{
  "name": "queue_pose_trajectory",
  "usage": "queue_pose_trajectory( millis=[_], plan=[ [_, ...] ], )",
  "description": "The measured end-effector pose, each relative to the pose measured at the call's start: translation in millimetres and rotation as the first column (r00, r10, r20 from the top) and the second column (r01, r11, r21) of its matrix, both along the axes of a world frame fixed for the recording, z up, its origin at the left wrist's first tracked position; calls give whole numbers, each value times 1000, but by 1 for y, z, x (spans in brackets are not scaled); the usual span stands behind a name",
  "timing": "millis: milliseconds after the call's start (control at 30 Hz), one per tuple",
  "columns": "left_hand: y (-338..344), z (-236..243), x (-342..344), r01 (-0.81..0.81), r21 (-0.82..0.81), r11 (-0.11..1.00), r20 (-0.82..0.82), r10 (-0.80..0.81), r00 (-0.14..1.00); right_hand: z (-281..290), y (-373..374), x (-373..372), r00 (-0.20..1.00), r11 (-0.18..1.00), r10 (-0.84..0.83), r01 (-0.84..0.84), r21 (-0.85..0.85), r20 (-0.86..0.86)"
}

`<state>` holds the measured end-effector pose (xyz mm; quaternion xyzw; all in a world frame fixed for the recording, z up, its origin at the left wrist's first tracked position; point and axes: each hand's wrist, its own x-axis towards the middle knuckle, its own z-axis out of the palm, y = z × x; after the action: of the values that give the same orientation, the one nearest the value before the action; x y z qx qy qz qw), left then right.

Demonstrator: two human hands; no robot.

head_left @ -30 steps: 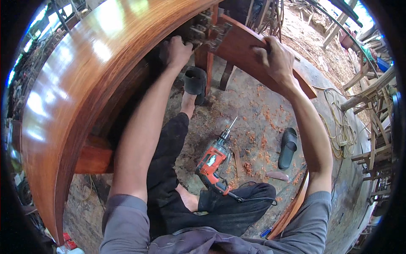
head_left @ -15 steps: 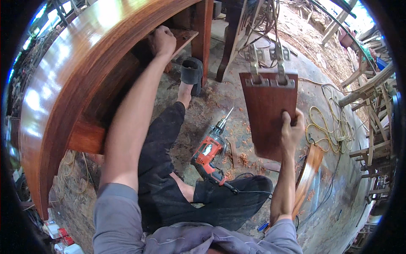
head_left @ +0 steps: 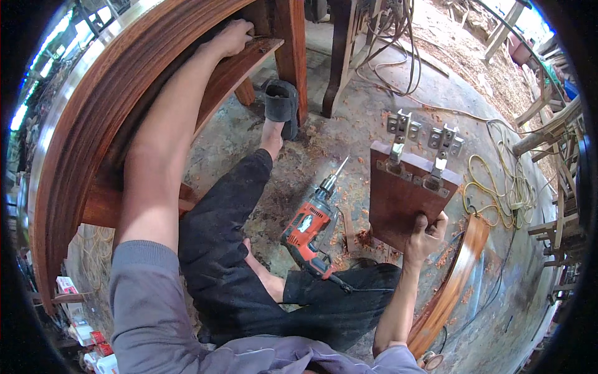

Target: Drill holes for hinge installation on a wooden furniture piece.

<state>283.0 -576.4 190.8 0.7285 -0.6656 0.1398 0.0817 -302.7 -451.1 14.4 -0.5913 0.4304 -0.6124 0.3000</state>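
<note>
My right hand [head_left: 425, 238] grips the lower right edge of a dark reddish-brown wooden door panel [head_left: 402, 202], thumb across its face. Two metal cabinet hinges [head_left: 436, 165] stick up from the panel's upper edge, seated in round recesses. My left hand [head_left: 232, 38] reaches inside a curved, glossy wooden piece of furniture [head_left: 81, 118], over its inner shelf [head_left: 240, 68]. Its fingers are bent together, and what they hold, if anything, is hidden. Between my legs a red and black power drill [head_left: 309, 221] lies on the floor, bit pointing away.
Wood shavings are scattered over the concrete floor [head_left: 336, 140]. A curved wooden piece [head_left: 458, 274] lies at the right, beside a coiled yellow cord [head_left: 492, 187]. Brown cables [head_left: 405, 68] hang beyond the panel. Timber frames [head_left: 557, 230] stand along the right.
The panel has moved slightly right and lower in view, and its hinges tilt differently. My left hand has shifted slightly left along the shelf. My view has turned a little.
</note>
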Motion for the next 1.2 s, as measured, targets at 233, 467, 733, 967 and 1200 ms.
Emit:
queue_pose_trajectory(
  millis=[233, 467, 733, 967, 1200],
  plan=[
    [8, -1, 20, -155, 50, 987, 14, 154, 988, -5, -9, -6, 998, 999, -47, 47, -4, -30],
    [12, -7, -23, -495, -377, 783, -808, -17, 589, -4, -11, -7, 998, 998, 59, -59, 15, 35],
    [78, -41, -189, -272, -222, 936, -943, -277, -185, 8, 8, -9, 979, 999, -28, 18, -48, -204],
    [141, -21, -263, -31, -131, 991, -960, -134, -244, 14, 22, -4, 987, 993, 107, -102, 54, -120],
    [196, -3, -268, 250, -164, 954, -985, -144, -98, 16, 25, -1, 967, 973, 227, -221, 61, -118]
  ],
)
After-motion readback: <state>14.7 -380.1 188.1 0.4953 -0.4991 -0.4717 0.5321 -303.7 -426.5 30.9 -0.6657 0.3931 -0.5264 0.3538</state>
